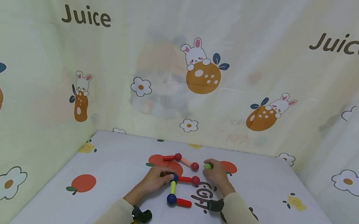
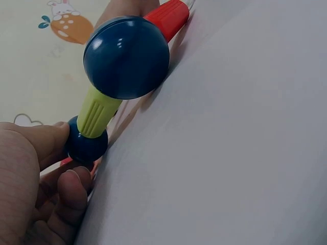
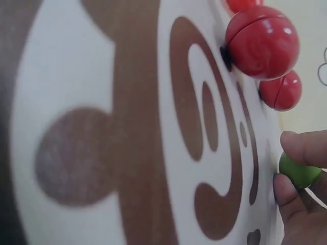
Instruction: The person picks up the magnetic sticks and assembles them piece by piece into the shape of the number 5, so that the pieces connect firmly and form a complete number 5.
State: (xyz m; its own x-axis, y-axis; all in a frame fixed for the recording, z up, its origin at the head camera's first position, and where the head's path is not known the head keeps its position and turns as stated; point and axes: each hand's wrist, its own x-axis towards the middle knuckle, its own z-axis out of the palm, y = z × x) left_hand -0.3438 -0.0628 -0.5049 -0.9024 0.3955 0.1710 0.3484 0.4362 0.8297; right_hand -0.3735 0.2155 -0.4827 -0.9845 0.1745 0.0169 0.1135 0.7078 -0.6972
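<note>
My left hand pinches a dark blue ball between thumb and fingers. A yellow-green rod joins that ball to a nearer blue ball, which has a red rod pointing right. From the pinched ball another red rod runs to a red ball. To the right, my right hand grips a green ball by the table surface, apart from the other pieces. Its far side is hidden by the fingers.
Behind the hands lies a separate chain: a short red rod, a red ball, a pink rod and another red ball. A printed white cloth covers the table, with patterned curtains behind and at the sides.
</note>
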